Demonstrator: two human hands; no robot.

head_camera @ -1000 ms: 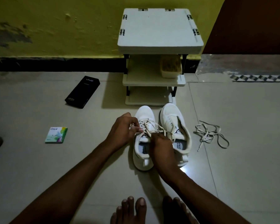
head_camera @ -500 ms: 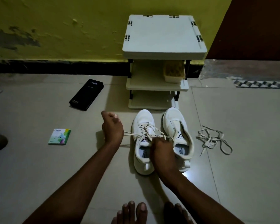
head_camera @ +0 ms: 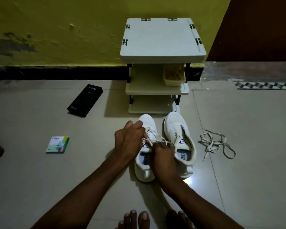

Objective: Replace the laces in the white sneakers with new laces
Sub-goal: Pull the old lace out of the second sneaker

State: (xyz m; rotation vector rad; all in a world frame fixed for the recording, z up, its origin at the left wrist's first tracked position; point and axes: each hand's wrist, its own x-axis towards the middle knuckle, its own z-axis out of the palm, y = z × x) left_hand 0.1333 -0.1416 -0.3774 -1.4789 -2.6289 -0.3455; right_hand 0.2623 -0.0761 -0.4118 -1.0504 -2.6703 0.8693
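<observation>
The sneakers (head_camera: 173, 123) are seen in white. At three o'clock a cream loose lace (head_camera: 216, 144) is found, at ten a black box (head_camera: 85, 100), at nine a green-and-white packet (head_camera: 57, 144). The wall (head_camera: 56, 30) is painted yellow.

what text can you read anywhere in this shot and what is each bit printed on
"vivo": lid of the long black cardboard box; smaller print at its near end is too blurred to read.
"Odonil": small green and white packet.
"EED" over "EXIBLE", both cut off: insole of the laceless white sneaker.
"EED", cut off: tongue label of that sneaker, and of the other white sneaker, which carries the cream lace.
</observation>
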